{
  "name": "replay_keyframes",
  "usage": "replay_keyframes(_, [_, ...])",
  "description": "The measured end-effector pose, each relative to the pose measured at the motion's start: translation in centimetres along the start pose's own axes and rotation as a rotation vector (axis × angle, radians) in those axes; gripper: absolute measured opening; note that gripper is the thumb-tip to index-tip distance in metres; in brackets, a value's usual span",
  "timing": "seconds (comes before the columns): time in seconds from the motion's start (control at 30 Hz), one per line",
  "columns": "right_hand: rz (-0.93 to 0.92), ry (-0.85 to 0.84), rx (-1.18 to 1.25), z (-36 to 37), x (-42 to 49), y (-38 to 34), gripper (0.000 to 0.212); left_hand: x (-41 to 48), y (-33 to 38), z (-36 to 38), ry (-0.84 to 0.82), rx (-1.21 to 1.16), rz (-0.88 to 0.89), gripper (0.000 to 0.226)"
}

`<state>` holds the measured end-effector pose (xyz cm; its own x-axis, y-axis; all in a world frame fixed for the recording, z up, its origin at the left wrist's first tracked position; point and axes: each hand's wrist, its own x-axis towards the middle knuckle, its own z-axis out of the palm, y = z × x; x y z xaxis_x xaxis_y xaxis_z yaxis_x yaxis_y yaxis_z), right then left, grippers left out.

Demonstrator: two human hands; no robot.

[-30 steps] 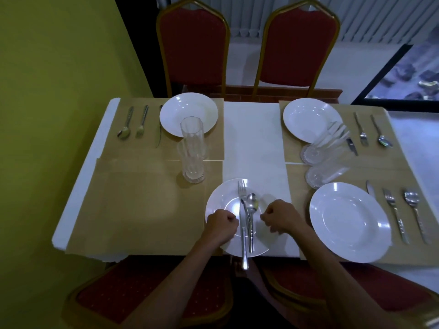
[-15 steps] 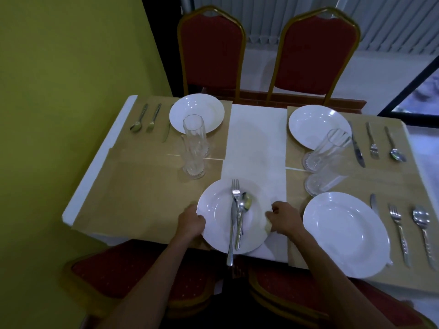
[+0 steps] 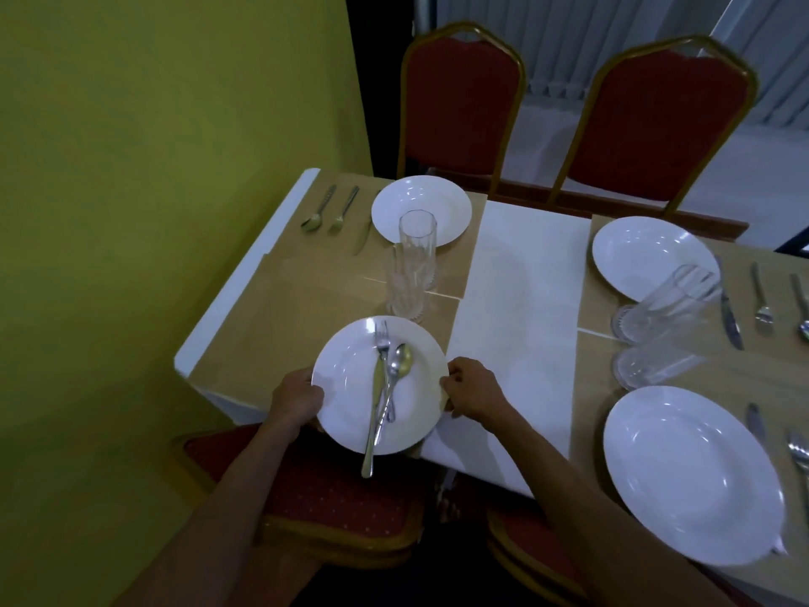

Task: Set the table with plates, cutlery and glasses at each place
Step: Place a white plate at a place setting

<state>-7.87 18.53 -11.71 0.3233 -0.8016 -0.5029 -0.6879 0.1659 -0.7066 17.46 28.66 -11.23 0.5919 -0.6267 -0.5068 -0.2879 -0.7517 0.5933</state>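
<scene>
A white plate [image 3: 346, 383] sits at the near edge of the table, partly over the near-left brown placemat [image 3: 289, 326]. On it lie a fork [image 3: 381, 339], a spoon [image 3: 400, 361] and a knife [image 3: 373, 414] whose handle sticks out past the rim. My left hand [image 3: 295, 398] grips the plate's left rim. My right hand [image 3: 466, 387] grips its right rim. Two tall glasses [image 3: 411, 269] stand just beyond the plate.
Three other places hold white plates [image 3: 420, 208] [image 3: 652, 256] [image 3: 691, 470] with cutlery [image 3: 332, 210] [image 3: 761, 300] beside them. Two more glasses [image 3: 656, 308] stand at the right. Red chairs [image 3: 459, 107] surround the table; a yellow-green wall [image 3: 153, 168] is to the left.
Both hands have carried the plate with its cutlery leftward, from the white centre strip onto the near-left placemat. The view has shifted to the left.
</scene>
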Motion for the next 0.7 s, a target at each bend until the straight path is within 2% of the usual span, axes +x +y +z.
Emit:
replay_keyframes(0.13, [0.007,0.022,-0.01,1.3,1.3,-0.7,0.017,0.8,-0.9,-0.8,-0.031,-0.058,-0.035,0.041])
replay_keyframes(0.27, [0.037,0.059,-0.005,2.0,1.8,-1.4,0.015,1.7,-1.1,-1.1,-0.076,-0.088,-0.049,0.033])
replay_keyframes(0.47, [0.106,0.081,0.035,2.7,2.2,-1.4,0.015,2.5,-0.8,-1.7,-0.071,-0.088,-0.001,0.029])
replay_keyframes(0.53, [0.123,0.133,0.039,3.0,2.2,-1.3,0.017,2.1,-0.5,-1.8,-0.013,-0.025,0.051,0.022])
replay_keyframes(0.6, [0.125,0.257,-0.031,3.4,2.1,-1.4,0.019,2.4,-0.8,-1.6,0.072,0.111,0.162,0.026])
replay_keyframes(0.67, [0.091,0.327,-0.08,4.1,2.0,-2.0,0.017,2.2,-0.9,-1.0,0.073,0.233,0.214,0.035])
replay_keyframes(0.7, [0.059,0.308,-0.094,4.6,2.0,-2.6,0.014,1.9,-0.7,-0.5,0.045,0.264,0.229,0.032])
